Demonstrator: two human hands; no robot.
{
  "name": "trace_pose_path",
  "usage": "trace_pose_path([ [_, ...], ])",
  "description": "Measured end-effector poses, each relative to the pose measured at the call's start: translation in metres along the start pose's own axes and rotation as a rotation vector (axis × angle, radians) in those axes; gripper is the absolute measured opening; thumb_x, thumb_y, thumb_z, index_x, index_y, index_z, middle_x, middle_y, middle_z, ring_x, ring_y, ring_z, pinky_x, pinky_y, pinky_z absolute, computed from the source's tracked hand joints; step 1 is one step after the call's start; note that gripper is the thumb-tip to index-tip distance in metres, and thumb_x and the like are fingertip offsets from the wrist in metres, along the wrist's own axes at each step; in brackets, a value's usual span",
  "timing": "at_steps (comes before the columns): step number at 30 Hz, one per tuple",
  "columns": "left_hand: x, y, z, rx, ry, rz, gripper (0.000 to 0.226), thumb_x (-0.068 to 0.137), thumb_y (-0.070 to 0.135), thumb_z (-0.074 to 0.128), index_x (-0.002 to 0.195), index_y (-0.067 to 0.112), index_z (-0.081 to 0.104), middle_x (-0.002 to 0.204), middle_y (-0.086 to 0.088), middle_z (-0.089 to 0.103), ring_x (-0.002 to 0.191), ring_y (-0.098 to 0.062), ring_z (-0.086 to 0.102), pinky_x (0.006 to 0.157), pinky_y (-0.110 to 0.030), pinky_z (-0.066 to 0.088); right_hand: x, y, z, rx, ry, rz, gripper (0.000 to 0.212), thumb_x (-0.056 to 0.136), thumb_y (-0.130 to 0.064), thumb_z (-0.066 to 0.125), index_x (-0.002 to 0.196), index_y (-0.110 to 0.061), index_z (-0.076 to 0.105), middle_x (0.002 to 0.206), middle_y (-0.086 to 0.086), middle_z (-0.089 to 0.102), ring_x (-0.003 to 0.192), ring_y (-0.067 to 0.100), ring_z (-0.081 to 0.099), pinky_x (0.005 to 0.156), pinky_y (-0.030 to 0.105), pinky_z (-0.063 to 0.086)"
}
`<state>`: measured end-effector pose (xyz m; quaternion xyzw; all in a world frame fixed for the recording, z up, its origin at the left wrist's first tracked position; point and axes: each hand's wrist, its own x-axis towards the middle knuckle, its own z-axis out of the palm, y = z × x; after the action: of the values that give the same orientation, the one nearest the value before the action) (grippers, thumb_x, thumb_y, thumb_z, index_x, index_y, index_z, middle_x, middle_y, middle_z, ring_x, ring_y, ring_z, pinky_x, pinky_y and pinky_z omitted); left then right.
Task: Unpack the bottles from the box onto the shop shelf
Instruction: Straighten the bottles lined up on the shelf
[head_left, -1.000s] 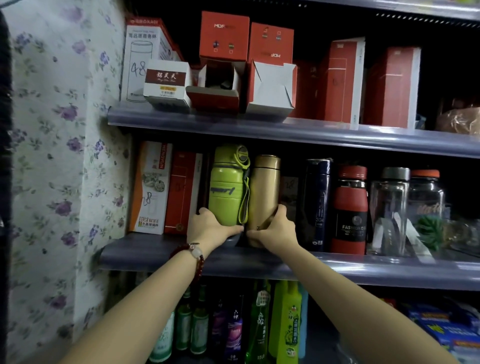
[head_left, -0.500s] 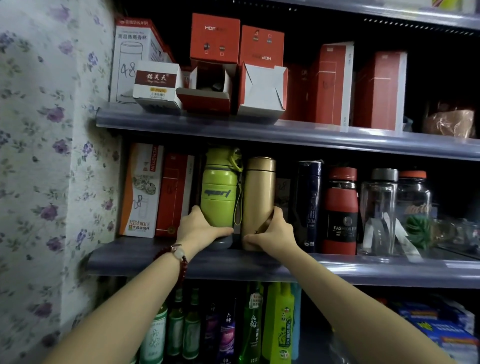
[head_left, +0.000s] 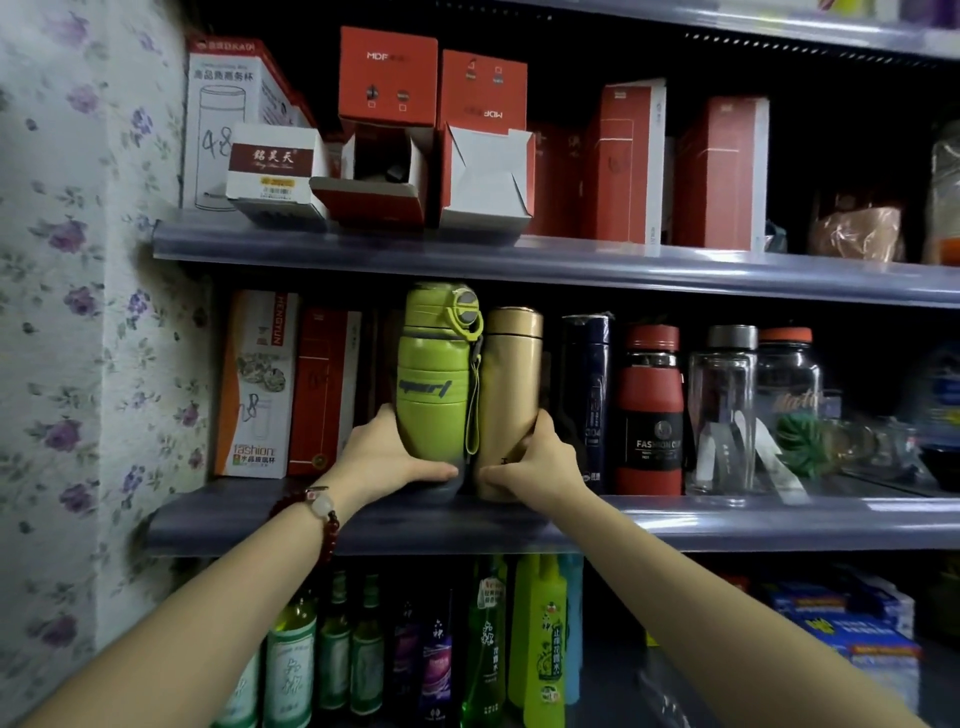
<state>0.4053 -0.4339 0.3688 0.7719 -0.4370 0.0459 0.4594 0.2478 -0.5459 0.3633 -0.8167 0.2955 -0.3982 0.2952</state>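
Observation:
A lime-green sport bottle (head_left: 434, 374) with a strap stands upright on the middle shelf (head_left: 727, 522). My left hand (head_left: 384, 457) grips its grey base, thumb across the front. Right beside it, touching, stands a gold flask (head_left: 509, 384). My right hand (head_left: 535, 462) grips the gold flask low down, fingers round its right side. Two opened red boxes (head_left: 384, 171) lie on the upper shelf directly above, flaps hanging forward.
Right of the gold flask stand a dark blue flask (head_left: 589, 395), a red bottle (head_left: 652, 410) and clear glass bottles (head_left: 724, 410). Boxed cups (head_left: 257, 384) fill the shelf's left end by the floral wall (head_left: 78, 312). Drink bottles (head_left: 363, 649) crowd the lower shelf.
Both hands stay on the two bottles. The green bottle's lid now faces more to the right, its cap ring showing, and the two bottles stand closer together.

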Motion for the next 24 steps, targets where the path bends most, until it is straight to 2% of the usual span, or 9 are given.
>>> trace_pose_path([
  [3,-0.003,0.001,0.001,-0.010,0.009,-0.018,0.099,0.040,0.056,0.087,0.125,0.022,0.049,0.123,0.001,0.063,0.115,-0.022,0.058,0.095,-0.035,0.048,-0.003,0.001,0.006,-0.004,0.018,0.006,0.081,0.069,-0.029,0.079,0.132,-0.009,0.032,0.116,0.012,0.058,0.096,0.026,0.053,0.076,0.029,0.044],
  [6,-0.003,-0.001,0.007,-0.009,0.031,-0.045,0.087,0.052,0.047,0.088,0.123,0.017,0.049,0.123,-0.003,0.062,0.116,-0.024,0.057,0.090,-0.030,0.046,-0.007,0.000,0.007,-0.007,0.022,0.015,0.074,0.069,-0.031,0.079,0.125,-0.010,0.036,0.116,0.011,0.059,0.098,0.027,0.056,0.081,0.034,0.049],
  [12,-0.004,0.000,0.006,0.094,-0.026,-0.059,0.099,0.046,0.054,0.086,0.127,0.013,0.045,0.125,-0.007,0.061,0.116,-0.026,0.057,0.097,-0.037,0.049,-0.014,0.000,0.005,-0.028,0.010,0.037,0.067,0.073,-0.032,0.077,0.121,-0.008,0.037,0.120,0.012,0.056,0.095,0.025,0.053,0.077,0.032,0.046],
  [15,-0.010,0.001,0.005,0.212,-0.054,-0.057,0.097,0.057,0.059,0.080,0.130,0.007,0.043,0.126,-0.011,0.058,0.116,-0.027,0.056,0.091,-0.033,0.050,-0.019,0.000,0.006,-0.103,0.035,0.034,0.066,0.075,-0.034,0.075,0.122,-0.008,0.038,0.121,0.012,0.056,0.106,0.031,0.057,0.085,0.038,0.051],
  [18,-0.017,0.004,0.009,0.307,-0.058,-0.067,0.093,0.070,0.060,0.070,0.132,-0.001,0.037,0.125,-0.017,0.057,0.112,-0.030,0.058,0.083,-0.033,0.049,-0.022,0.001,0.004,-0.147,0.023,0.034,0.061,0.077,-0.034,0.074,0.120,-0.008,0.040,0.120,0.011,0.057,0.107,0.030,0.058,0.084,0.038,0.051],
  [21,-0.025,0.006,0.013,0.418,-0.028,-0.065,0.080,0.079,0.062,0.060,0.126,0.001,0.038,0.117,-0.016,0.061,0.103,-0.031,0.062,0.078,-0.037,0.052,-0.023,0.001,0.001,-0.197,0.019,0.031,0.052,0.080,-0.033,0.071,0.117,-0.007,0.044,0.119,0.012,0.058,0.106,0.031,0.060,0.084,0.039,0.052],
  [24,-0.035,0.009,0.016,0.586,0.045,-0.035,0.069,0.084,0.062,0.051,0.119,0.004,0.042,0.111,-0.013,0.064,0.099,-0.031,0.064,0.069,-0.034,0.047,-0.026,0.002,-0.002,-0.248,0.021,0.024,0.038,0.084,-0.026,0.064,0.112,-0.006,0.049,0.116,0.015,0.060,0.103,0.034,0.060,0.084,0.042,0.053],
])
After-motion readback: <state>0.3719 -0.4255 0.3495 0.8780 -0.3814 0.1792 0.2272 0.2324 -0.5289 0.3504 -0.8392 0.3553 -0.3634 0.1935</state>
